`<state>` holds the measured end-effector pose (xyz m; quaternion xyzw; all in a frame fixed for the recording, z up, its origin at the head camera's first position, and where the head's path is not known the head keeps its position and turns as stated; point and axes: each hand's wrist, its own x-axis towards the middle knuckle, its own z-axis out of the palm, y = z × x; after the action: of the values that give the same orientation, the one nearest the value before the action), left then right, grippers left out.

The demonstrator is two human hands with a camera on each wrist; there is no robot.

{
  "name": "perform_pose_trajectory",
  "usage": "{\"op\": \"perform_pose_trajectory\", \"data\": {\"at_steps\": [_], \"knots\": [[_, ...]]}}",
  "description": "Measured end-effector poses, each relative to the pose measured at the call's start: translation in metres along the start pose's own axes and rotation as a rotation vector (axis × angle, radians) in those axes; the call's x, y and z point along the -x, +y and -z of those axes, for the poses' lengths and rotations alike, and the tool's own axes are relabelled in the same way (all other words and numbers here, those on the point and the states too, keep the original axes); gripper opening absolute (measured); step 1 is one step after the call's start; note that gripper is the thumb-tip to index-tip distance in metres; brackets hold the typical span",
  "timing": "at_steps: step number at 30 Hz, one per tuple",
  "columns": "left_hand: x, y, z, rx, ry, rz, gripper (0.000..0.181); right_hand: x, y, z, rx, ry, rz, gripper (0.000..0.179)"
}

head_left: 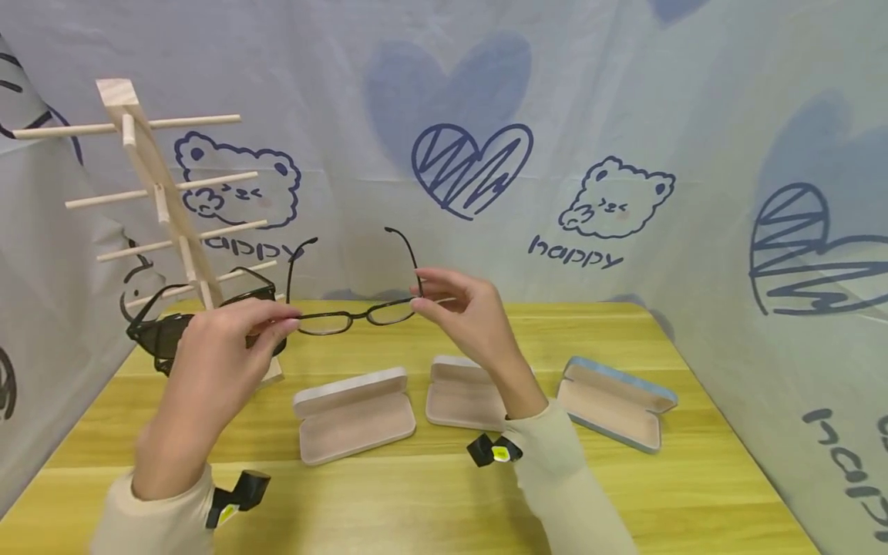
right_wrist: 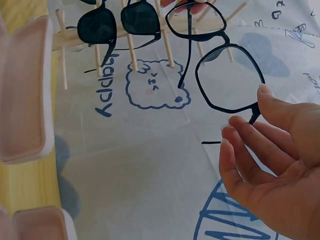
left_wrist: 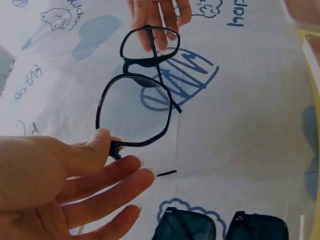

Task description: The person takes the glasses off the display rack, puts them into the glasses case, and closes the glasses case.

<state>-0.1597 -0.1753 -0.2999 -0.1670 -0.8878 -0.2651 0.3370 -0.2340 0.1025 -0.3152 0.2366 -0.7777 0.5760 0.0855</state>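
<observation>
A pair of black-framed eyeglasses (head_left: 358, 315) with clear lenses is held up above the table, its temples unfolded and pointing away. My left hand (head_left: 225, 347) pinches the left hinge corner between thumb and fingers. At the other end my right hand (head_left: 472, 312) pinches the right corner the same way. The left wrist view shows the near lens rim of the eyeglasses (left_wrist: 98, 112) beside my left thumb. Behind my left hand, dark sunglasses (head_left: 163, 335) sit low on a wooden display rack (head_left: 156, 166), partly hidden by that hand.
Three opened glasses cases stand on the wooden table (head_left: 388, 501): a white case (head_left: 357, 424) on the left, another white case (head_left: 461, 401) partly behind my right wrist, and a blue case (head_left: 613, 405) on the right. A printed cloth (head_left: 361, 193) hangs behind.
</observation>
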Motion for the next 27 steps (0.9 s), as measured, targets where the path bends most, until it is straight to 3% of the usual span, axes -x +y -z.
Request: {"op": "perform_pose_trajectory", "data": {"at_steps": [13, 22, 27], "knots": [[0.004, -0.012, -0.023, 0.13, -0.174, 0.089, 0.013, 0.013, 0.021, 0.006, 0.003, -0.058, -0.105, 0.054], [0.006, -0.017, -0.036, 0.164, -0.174, 0.062, 0.013, 0.016, 0.031, 0.007, 0.0, -0.08, -0.129, 0.062], [0.008, -0.018, -0.043, 0.17, -0.213, 0.084, 0.016, 0.019, 0.035, 0.007, 0.024, -0.087, -0.136, 0.061]]}}
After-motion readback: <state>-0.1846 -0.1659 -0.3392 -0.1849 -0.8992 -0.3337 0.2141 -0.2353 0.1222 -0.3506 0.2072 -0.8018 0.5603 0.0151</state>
